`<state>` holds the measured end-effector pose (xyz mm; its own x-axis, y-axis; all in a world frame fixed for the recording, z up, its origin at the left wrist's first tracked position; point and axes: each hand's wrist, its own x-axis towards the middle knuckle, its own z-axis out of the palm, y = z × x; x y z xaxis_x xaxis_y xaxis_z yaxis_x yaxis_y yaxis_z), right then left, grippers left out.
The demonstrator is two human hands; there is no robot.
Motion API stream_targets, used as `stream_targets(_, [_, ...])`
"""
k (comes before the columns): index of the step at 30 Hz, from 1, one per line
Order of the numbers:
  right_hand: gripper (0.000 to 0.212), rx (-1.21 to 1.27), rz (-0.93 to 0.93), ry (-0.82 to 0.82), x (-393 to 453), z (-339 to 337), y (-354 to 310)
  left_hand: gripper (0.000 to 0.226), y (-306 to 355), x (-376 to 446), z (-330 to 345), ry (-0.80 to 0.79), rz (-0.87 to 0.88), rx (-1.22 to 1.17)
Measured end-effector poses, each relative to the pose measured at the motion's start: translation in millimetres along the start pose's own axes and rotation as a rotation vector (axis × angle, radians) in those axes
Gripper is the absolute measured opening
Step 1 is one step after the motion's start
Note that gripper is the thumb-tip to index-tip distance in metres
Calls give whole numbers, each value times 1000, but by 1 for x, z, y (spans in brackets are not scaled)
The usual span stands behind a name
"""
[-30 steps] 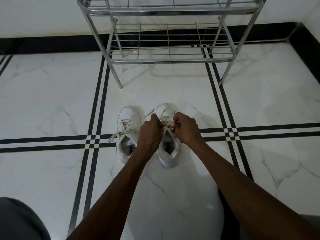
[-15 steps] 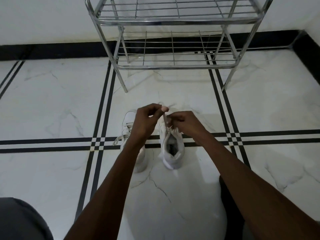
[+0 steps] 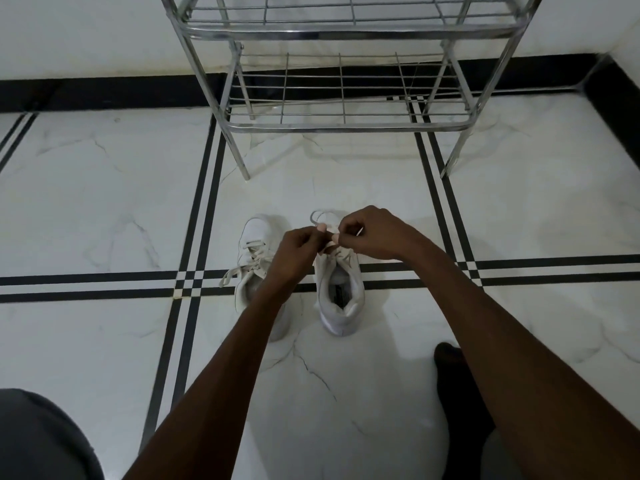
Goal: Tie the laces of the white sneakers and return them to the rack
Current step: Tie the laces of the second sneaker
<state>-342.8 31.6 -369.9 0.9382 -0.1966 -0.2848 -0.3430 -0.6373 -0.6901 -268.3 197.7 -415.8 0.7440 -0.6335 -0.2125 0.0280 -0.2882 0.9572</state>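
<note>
Two white sneakers stand side by side on the marble floor, toes toward the rack. Above the right sneaker my left hand and my right hand each pinch its white lace, which curls into a loop beyond my fingertips. The two hands almost touch over the shoe's tongue. The left sneaker is partly hidden under my left forearm, and its laces lie loose, trailing off to the left.
A chrome wire shoe rack stands just beyond the sneakers against the white wall, both visible shelves bare. Black stripes cross the floor. My grey-clad knee fills the lower left and a dark foot rests at lower right.
My hands have lifted from low over the shoe's tongue and drawn the lace up and forward into a loop. The view has tilted, bringing the rack lower in frame.
</note>
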Motion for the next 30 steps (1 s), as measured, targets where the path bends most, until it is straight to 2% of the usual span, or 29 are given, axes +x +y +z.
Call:
stream_targets(3, [16,33,0,-14,-1,0,2,47,2,4,-2,-23,11,18])
stream_targets(8, [15,266,13,-76,-6,-2,-3,54,4,5,-2,-146,6,64])
stream_targets(13, [17,258,56,-130,-4,-4,2,44,2,8,-1,-50,-21,26])
stream_targets(17, [6,-11,-23,56,1,1,6,38,2,5,1,24,-92,-40])
stream_targets(20, [9,-11,-40,275,2,4,7,32,5,4,3,52,-112,-74])
stream_targets(23, [9,111,-31,415,4,7,6,41,-2,8,4,49,-25,108])
stream_targets(26, [8,269,-2,396,4,8,8,49,-10,12,2,67,35,402])
stream_targets(28, [9,363,26,372,3,9,11,32,-10,14,-4,171,56,558])
stream_targets(30, [9,458,53,344,0,9,13,20,-6,12,-11,257,56,600])
